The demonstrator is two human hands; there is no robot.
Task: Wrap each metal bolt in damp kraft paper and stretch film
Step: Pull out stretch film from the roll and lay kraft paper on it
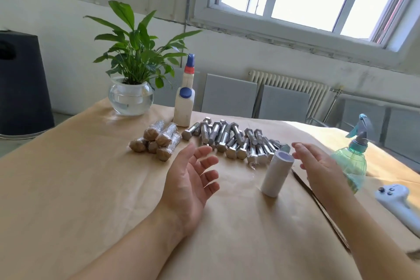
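Observation:
Several bare metal bolts (231,141) lie in a heap across the middle of the table, which is covered in kraft paper (79,184). To their left sits a small pile of wrapped bolts (156,141), brown paper under shiny film. A roll of stretch film (276,173) stands tilted just in front of the bolts. My left hand (193,179) hovers palm up with relaxed fingers, holding nothing, near the wrapped pile. My right hand (318,166) is held flat just right of the film roll, apart from it.
A green spray bottle (353,161) stands behind my right hand. A white controller (395,200) lies at the right edge. A white glue bottle (184,107) and a potted plant in a glass bowl (130,98) stand at the back. Chairs and a radiator lie beyond.

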